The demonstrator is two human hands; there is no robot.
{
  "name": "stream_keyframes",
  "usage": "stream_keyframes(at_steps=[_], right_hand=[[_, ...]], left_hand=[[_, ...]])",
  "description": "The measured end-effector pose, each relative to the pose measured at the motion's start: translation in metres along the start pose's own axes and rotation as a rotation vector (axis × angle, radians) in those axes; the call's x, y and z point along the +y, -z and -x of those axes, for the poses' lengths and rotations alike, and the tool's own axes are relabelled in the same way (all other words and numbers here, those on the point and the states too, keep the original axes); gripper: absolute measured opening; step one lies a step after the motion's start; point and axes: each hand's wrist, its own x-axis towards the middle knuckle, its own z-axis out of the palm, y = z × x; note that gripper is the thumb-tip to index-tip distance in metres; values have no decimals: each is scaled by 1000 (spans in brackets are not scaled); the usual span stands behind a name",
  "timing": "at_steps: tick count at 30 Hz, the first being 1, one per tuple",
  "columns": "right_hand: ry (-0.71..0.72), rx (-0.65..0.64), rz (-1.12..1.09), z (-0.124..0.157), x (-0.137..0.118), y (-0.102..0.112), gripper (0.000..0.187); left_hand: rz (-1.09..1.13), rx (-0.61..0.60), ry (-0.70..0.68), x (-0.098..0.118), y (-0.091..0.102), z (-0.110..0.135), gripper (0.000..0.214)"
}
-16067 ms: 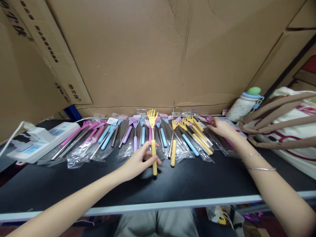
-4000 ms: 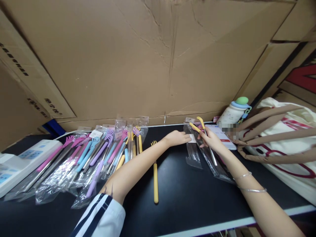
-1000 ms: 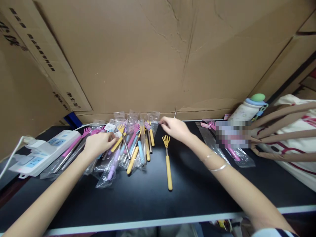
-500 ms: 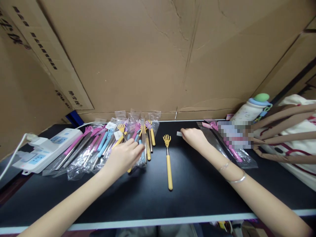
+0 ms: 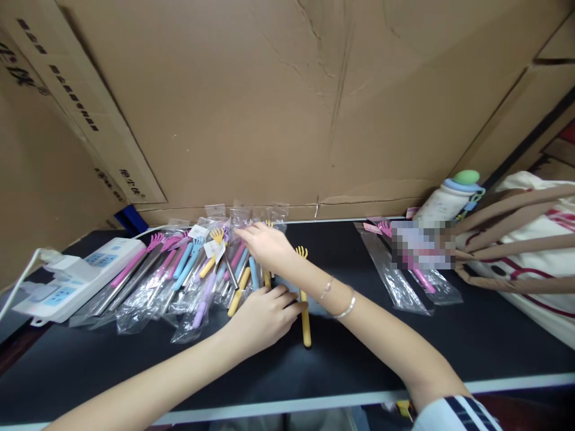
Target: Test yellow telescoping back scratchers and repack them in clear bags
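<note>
My left hand [image 5: 265, 317] is over the near edge of the pile, fingers loosely spread and fingertips at the handle of a yellow back scratcher [image 5: 306, 326]. The scratcher lies on the black table, its claw pointing away from me and its metal shaft mostly covered by my right forearm. Crossing above my left arm, my right hand [image 5: 266, 244] stretches its fingers over the pile of bagged back scratchers [image 5: 191, 266]. Whether its fingertips touch a bag is unclear. The pile is pink, blue, purple and yellow, with a white tag [image 5: 214, 250] on it.
A white power strip [image 5: 85, 275] with plugs stands at the left. Right of me lie a clear bag [image 5: 395, 287] and a pink back scratcher [image 5: 422, 278]; behind them are a bottle [image 5: 444, 203] and a cloth bag [image 5: 516, 239]. Cardboard [image 5: 278, 108] walls the back.
My right hand has swung left from the table's right side to above the pile; the white slip it held is out of sight. My left hand has moved nearer and right, to the yellow scratcher.
</note>
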Motion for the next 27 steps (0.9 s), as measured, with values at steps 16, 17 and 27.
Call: stream_keyframes(at_steps=[16,17,27], right_hand=[[-618,-329,120,175,157,46,19],[-623,-337,107,179,158,43,21],[-588,-230,-375,153,115,37,25]], left_hand=[[54,-264,246,6,3,-19,22],[67,-281,264,6,2,-21,20],[251,-140,356,2,-6,-17,14]])
